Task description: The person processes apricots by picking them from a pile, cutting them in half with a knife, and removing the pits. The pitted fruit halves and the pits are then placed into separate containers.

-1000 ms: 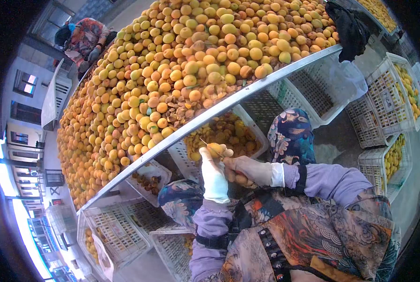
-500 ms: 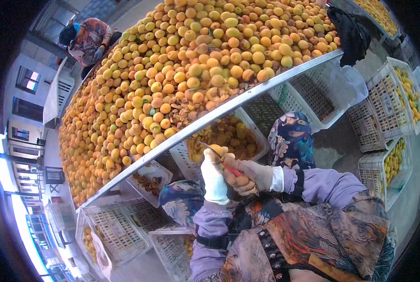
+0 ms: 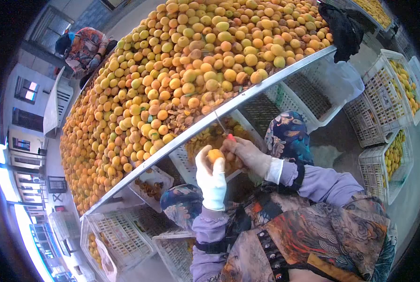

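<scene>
My left hand (image 3: 212, 184), in a white glove, holds an apricot (image 3: 214, 155) between thumb and fingers. Close on its right, my gloved right hand (image 3: 253, 159) is closed around the red handle of a knife (image 3: 230, 137). The thin blade points up and away, towards the metal table edge. Both hands are above a white crate (image 3: 182, 163) that contains apricot pieces, partly hidden by the hands. Beyond them, a large heap of whole apricots (image 3: 172, 89) covers the sloping table, with several torn or crushed ones near its edge.
The table's metal rim (image 3: 210, 115) crosses diagonally in front of me. A small white tray (image 3: 166, 180) with dark scraps stands below it. Crates of apricots are stacked at right (image 3: 372, 105) and lower left (image 3: 120, 232). Another person (image 3: 87, 49) sits across the heap.
My hands have moved apart. The right hand with the knife has swung the blade upward, away from the apricot, while the left hand keeps the fruit. The view has shifted slightly.
</scene>
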### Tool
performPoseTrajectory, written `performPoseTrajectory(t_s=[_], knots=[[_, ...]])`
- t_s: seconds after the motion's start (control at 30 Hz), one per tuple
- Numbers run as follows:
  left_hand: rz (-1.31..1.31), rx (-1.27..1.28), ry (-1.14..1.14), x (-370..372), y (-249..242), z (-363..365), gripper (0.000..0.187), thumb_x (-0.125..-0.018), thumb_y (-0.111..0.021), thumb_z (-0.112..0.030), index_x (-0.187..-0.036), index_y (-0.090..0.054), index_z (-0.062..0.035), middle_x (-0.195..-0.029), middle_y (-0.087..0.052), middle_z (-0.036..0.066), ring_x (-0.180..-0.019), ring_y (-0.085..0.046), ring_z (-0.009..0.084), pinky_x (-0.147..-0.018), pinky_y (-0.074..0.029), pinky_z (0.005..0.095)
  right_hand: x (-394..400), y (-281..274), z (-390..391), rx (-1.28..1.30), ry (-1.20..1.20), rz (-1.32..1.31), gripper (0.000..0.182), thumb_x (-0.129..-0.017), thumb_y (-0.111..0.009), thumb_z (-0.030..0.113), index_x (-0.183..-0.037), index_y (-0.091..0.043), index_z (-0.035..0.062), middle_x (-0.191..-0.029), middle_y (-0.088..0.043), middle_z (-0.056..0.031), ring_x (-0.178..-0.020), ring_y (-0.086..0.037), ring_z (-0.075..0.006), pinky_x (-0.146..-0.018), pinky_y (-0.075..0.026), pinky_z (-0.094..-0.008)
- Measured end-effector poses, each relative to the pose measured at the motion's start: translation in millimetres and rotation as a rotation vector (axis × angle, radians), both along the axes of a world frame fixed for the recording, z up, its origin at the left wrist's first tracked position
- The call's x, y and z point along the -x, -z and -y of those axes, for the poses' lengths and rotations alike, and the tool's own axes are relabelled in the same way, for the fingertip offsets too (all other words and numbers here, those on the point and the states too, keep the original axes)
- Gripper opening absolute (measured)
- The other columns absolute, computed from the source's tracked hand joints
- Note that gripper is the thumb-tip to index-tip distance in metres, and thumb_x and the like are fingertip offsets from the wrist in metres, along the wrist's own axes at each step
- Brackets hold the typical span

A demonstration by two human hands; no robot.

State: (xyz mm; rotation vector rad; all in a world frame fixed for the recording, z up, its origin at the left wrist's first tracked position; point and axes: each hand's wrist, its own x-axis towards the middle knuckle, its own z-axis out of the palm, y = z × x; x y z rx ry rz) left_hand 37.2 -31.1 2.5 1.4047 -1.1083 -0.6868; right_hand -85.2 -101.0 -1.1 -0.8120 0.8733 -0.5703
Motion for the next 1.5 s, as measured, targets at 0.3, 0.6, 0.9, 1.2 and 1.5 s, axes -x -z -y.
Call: performPoseTrajectory(t_s=[0.3,0.6,0.9,1.2,1.5], knots=[[0.715,0.108,-0.002,-6.5,3.6,-1.4,0.046,-0.084,-0.063,-0.031,-0.111,-0.054,0.0046,-0.103,-0.059,0.018,-0.091,-0.06,0.0285,-0.081,-0.048,0.036,-28.4,15.2,-11.5,0.005,0.179,0.183,0.028,-0.09,-0.055,0.03,-0.096,-0.057,0.0028,-0.085,-0.058,-0.0013,-0.078,-0.053,-0.009,-0.07,-0.044,-0.0241],[0.435,-0.001,-0.092,3.7,4.5,7.2,0.03,-0.091,-0.052,-0.027,-0.099,-0.055,0.0023,-0.091,-0.06,0.014,-0.08,-0.058,0.0218,-0.073,-0.047,0.0314,-49.3,24.4,-13.7,-0.01,0.352,0.239,0.018,-0.09,-0.054,0.021,-0.085,-0.058,0.0049,-0.075,-0.057,0.001,-0.069,-0.052,-0.0065,-0.061,-0.043,-0.0233],[0.18,-0.076,-0.287,6.3,25.0,24.0,0.024,-0.094,-0.042,-0.02,-0.087,-0.05,0.0016,-0.078,-0.052,0.013,-0.073,-0.049,0.0202,-0.068,-0.04,0.0336,-52.0,7.8,3.8,0.305,0.277,-0.243,0.035,-0.084,-0.054,0.035,-0.087,-0.062,0.0008,-0.074,-0.064,-0.0159,-0.07,-0.062,-0.0275,-0.065,-0.046,-0.0352],[0.335,-0.149,-0.202,9.3,7.2,18.0,0.028,-0.095,-0.041,-0.026,-0.098,-0.054,-0.0013,-0.088,-0.058,0.012,-0.081,-0.054,0.0192,-0.074,-0.043,0.0292,-61.3,40.4,12.5,0.118,0.256,-0.079,0.033,-0.084,-0.055,0.034,-0.086,-0.062,0.0018,-0.073,-0.062,-0.0154,-0.068,-0.06,-0.0259,-0.066,-0.046,-0.0341],[0.352,-0.071,-0.234,8.3,30.8,29.4,0.026,-0.096,-0.038,-0.023,-0.092,-0.051,-0.0006,-0.078,-0.053,0.011,-0.071,-0.05,0.0198,-0.069,-0.042,0.0321,-49.2,7.7,7.6,0.258,0.285,-0.27,0.027,-0.086,-0.052,0.026,-0.084,-0.059,0.0,-0.071,-0.061,-0.0086,-0.067,-0.057,-0.0151,-0.063,-0.044,-0.0315]])
